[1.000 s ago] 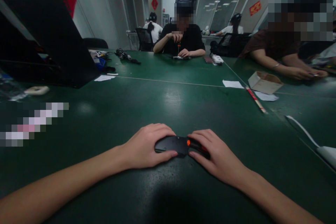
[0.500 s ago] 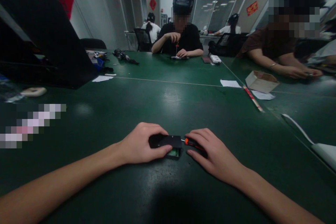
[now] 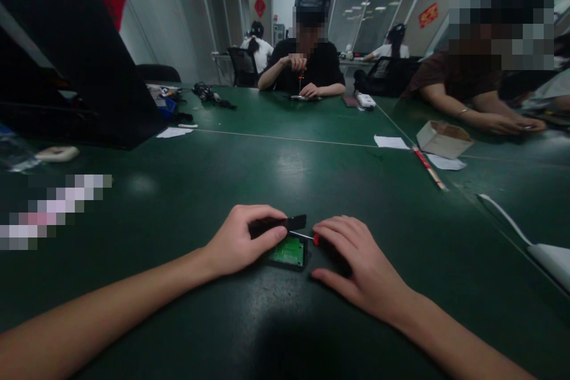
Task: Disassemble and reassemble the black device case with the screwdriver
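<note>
My left hand (image 3: 249, 240) grips a black cover (image 3: 297, 222), which is tilted up from a small black case (image 3: 289, 267). Inside the case a green circuit board (image 3: 287, 251) shows, partly hidden by my thumb. From the right, my right hand (image 3: 351, 255) holds a screwdriver (image 3: 316, 240) with a red-orange collar; most of its handle is hidden under the fingers. Its thin metal shaft reaches left between cover and case, close to my left thumb. Case and hands are low at the green table's near part.
A large black panel (image 3: 84, 59) stands at the left, near a pale oval object (image 3: 57, 154). Right of centre lie an open box (image 3: 445, 139), paper (image 3: 390, 141) and a red-wrapped stick (image 3: 430, 169). A co-worker (image 3: 307, 65) sits opposite, another person (image 3: 467, 83) at the right.
The cover has risen and tilted away from the case, exposing more of the green board. The screwdriver's shaft, mostly hidden before, now shows at greater length. My right thumb has shifted slightly down-left.
</note>
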The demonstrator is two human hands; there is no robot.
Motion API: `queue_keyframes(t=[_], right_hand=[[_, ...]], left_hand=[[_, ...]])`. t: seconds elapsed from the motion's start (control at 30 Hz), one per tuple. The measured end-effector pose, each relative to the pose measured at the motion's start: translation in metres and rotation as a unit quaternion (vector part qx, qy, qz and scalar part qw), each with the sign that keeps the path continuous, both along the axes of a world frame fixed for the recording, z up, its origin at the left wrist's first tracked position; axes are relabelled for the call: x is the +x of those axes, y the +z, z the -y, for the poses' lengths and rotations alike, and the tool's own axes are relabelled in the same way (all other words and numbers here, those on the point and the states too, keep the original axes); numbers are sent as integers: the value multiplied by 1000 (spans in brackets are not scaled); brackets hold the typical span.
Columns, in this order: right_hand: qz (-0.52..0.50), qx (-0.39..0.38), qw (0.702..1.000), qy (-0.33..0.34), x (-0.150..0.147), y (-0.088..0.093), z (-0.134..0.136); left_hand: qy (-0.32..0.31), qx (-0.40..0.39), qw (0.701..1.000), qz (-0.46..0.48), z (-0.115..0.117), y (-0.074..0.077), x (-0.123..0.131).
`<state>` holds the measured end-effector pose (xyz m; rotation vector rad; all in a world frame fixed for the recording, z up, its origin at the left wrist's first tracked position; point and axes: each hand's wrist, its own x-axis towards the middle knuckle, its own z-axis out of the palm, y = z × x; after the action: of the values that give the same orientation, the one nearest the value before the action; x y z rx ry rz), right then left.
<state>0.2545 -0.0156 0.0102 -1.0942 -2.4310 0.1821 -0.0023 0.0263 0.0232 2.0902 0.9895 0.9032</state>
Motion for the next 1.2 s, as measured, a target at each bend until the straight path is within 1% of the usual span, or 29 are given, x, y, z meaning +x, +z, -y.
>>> queue_keyframes(t=[0.1, 0.17, 0.27, 0.37, 0.43, 0.5, 0.53, 0.57, 0.63, 0.67, 0.7, 0.77, 0.8, 0.83, 0.87, 0.93, 1.0, 1.03, 1.1, 1.13, 1.17, 1.2], right_hand=[[-1, -2, 1000, -4, -14, -2, 8], [1, -11, 1000, -6, -22, -2, 11], [-20, -19, 1000, -4, -29, -3, 12], [-78, -19, 997, 2, -27, -4, 13], [-138, -32, 990, -6, -24, -6, 13], [-232, -73, 969, -37, -21, -8, 12], [-294, -101, 948, -63, -19, -9, 11], [-361, -131, 919, -94, -18, -9, 8], [-484, -198, 839, -147, -17, -8, 2], [-536, -230, 796, -162, -17, -7, -1], [-579, -260, 754, -168, -18, -5, -4], [-649, -295, 680, -171, -20, 1, -9], [-672, -309, 650, -174, -22, 4, -11], [-685, -325, 627, -179, -24, 8, -12], [-689, -345, 611, -180, -27, 11, -12], [-683, -392, 595, -161, -32, 17, -11], [-680, -441, 576, -111, -36, 22, -9], [-680, -469, 558, -81, -36, 23, -8], [-674, -529, 516, -26, -36, 24, -5], [-667, -552, 501, -5, -35, 24, -4], [-660, -566, 494, 11, -33, 24, -2], [-656, -569, 496, 21, -31, 24, 0]], left_hand=[[31, -20, 996, 83, 4, -13, 5], [28, -49, 991, 123, 5, -19, 8], [20, -96, 979, 179, 1, -22, 10], [32, -129, 960, 246, -6, -24, 11], [19, -158, 946, 282, -11, -26, 11], [2, -186, 934, 305, -14, -28, 12], [-10, -199, 928, 315, -15, -28, 13], [-21, -212, 922, 323, -15, -28, 13], [-36, -247, 905, 343, -14, -27, 14], [-42, -274, 891, 359, -13, -26, 14], [-49, -309, 871, 378, -12, -24, 14], [-72, -388, 818, 419, -9, -21, 14], [-87, -425, 789, 435, -8, -19, 14], [-104, -456, 763, 445, -7, -18, 14], [-119, -480, 743, 451, -6, -17, 14], [-147, -513, 717, 449, -4, -17, 14], [-174, -539, 697, 440, -3, -17, 13], [-184, -550, 688, 437, -3, -17, 13], [-197, -568, 672, 433, -3, -16, 11], [-201, -572, 667, 433, -3, -16, 11], [-203, -573, 664, 435, -3, -16, 10], [-205, -570, 664, 439, -3, -16, 10]])
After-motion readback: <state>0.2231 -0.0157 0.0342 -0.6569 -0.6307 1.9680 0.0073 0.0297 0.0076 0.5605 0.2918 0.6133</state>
